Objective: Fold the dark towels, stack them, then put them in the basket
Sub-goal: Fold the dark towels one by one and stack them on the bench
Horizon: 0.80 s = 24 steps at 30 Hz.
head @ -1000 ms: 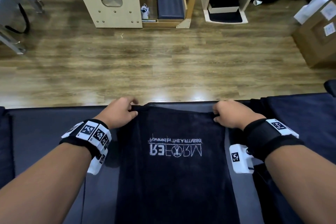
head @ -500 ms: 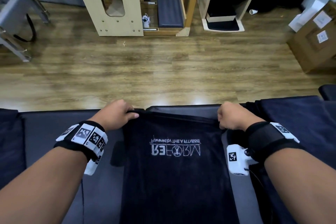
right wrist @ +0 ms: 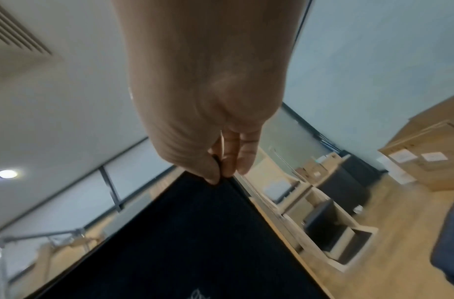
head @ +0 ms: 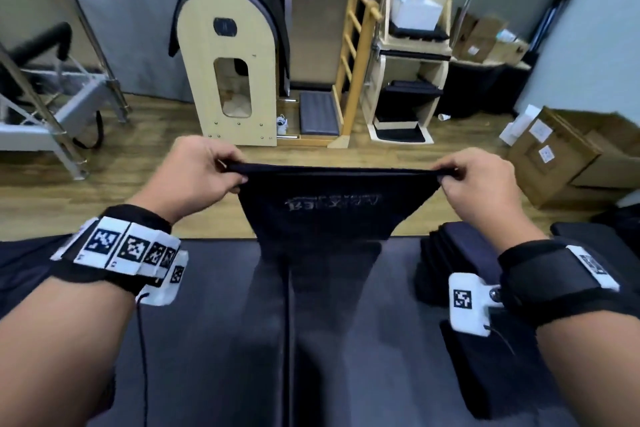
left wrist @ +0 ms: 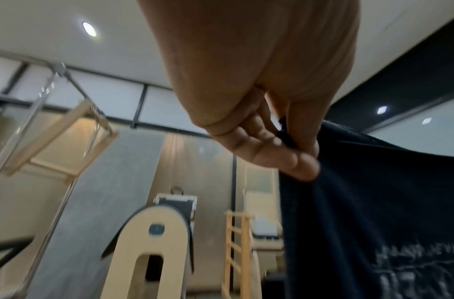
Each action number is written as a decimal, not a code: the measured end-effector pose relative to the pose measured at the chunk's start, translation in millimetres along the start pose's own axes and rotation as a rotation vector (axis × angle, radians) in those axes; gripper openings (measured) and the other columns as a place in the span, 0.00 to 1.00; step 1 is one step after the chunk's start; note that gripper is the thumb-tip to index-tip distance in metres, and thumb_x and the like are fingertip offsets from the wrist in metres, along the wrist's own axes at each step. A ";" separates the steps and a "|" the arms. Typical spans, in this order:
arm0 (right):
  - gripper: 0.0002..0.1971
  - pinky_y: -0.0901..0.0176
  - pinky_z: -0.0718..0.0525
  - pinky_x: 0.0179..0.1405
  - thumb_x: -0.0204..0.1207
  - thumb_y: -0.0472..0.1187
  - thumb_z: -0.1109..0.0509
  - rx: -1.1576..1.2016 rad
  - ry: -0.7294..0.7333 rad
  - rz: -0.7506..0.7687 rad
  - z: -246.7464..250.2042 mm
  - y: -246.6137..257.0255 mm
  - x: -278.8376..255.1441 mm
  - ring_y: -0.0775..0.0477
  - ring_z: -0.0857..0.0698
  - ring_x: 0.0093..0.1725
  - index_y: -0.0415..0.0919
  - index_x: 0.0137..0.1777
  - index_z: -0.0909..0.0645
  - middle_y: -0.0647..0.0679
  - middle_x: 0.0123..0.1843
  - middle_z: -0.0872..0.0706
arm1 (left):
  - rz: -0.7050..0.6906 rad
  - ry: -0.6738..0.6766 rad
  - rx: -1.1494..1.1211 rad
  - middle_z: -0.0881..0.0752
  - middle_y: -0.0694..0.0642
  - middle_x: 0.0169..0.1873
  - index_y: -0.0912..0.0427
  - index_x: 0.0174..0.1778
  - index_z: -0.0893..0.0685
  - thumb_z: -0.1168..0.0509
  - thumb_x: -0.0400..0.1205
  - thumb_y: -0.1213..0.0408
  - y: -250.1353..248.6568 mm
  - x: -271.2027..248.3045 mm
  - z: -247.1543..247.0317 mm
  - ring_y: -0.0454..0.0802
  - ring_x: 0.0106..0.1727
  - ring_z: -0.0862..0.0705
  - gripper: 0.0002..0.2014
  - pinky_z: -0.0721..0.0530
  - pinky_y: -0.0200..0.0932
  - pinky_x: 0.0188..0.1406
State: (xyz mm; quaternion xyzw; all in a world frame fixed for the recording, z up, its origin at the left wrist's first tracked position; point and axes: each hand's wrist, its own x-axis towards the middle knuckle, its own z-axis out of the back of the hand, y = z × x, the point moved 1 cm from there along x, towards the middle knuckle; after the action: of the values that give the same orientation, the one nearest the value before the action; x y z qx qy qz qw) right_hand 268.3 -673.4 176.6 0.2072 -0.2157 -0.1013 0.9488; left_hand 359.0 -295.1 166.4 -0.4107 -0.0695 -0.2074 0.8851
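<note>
A dark navy towel (head: pixel 329 215) with white lettering hangs lifted above the dark padded table (head: pixel 207 340), its top edge stretched taut between both hands. My left hand (head: pixel 227 172) pinches the top left corner of the towel (left wrist: pixel 374 202) between thumb and fingers (left wrist: pixel 279 149). My right hand (head: pixel 450 177) pinches the top right corner of the towel (right wrist: pixel 195 242). The lower part of the towel trails down onto the table. Folded dark towels (head: pixel 446 253) lie on the table under my right forearm. No basket is in view.
More dark cloth (head: pixel 20 274) lies at the table's left edge. Beyond the table are a wooden floor, a wooden arched pilates barrel (head: pixel 228 80), a wooden ladder frame (head: pixel 356 55), a metal frame (head: pixel 52 107) at left and cardboard boxes (head: pixel 568 156) at right.
Both hands have raised the towel's far edge off the table and hold it up in the air. The head view has tilted up toward the room.
</note>
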 end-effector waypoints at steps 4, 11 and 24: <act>0.11 0.68 0.28 0.47 0.70 0.28 0.22 0.020 0.000 0.021 14.0 -4.6 -61.3 0.46 0.15 0.43 0.43 0.46 0.06 0.50 0.39 0.12 | -0.178 0.018 0.173 0.07 0.50 0.35 0.56 0.37 0.07 0.21 0.69 0.74 3.2 -48.4 2.6 0.43 0.36 0.11 0.08 0.12 0.41 0.42; 0.18 0.61 0.14 0.54 0.59 0.22 0.28 -0.048 0.331 -0.034 -78.0 -76.1 -212.5 0.44 0.07 0.46 0.45 0.38 0.07 0.49 0.42 0.06 | 0.059 0.362 0.300 0.07 0.45 0.43 0.52 0.44 0.07 0.26 0.74 0.64 74.5 -191.0 -89.4 0.47 0.49 0.09 0.05 0.13 0.42 0.52; 0.16 0.53 0.13 0.48 0.65 0.31 0.42 -0.100 0.787 -0.232 -106.6 -128.7 -375.4 0.46 0.14 0.48 0.56 0.35 0.23 0.53 0.46 0.14 | 0.452 0.364 0.234 0.14 0.45 0.34 0.49 0.39 0.17 0.35 0.74 0.71 82.1 -344.3 -158.9 0.50 0.40 0.13 0.10 0.14 0.47 0.46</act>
State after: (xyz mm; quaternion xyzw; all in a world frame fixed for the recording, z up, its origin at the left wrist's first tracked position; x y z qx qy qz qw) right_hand -29.6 -645.5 -105.1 0.2067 0.1934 -0.1312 0.9501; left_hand 75.0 -261.2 -95.7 -0.2670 0.1597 -0.0663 0.9481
